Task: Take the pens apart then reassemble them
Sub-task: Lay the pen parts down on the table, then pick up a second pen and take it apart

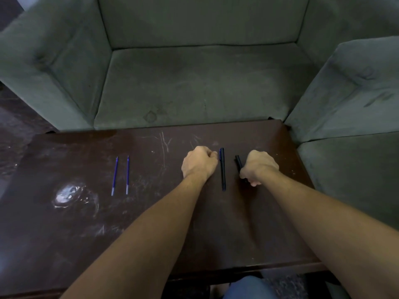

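Nearest you, a knee in blue denim (248, 285) showed under the edge of the scratched dark brown table (151, 229), and both your forearms ran out across it. Your right hand (260, 167) was clamped round a black pen barrel (238, 161), whose far end poked out past the knuckles. Your left hand (199, 162) sat knuckles-up with fingers curled; whether it pinched anything, I couldn't tell. Between the hands lay a whole black pen (222, 169), flat on the table, pointing away from you, its far end just beside your left fingertips. Well off to the left, two blue refills (114, 175) lay side by side, apart. Beyond the table stood a grey-green sofa (194, 83).
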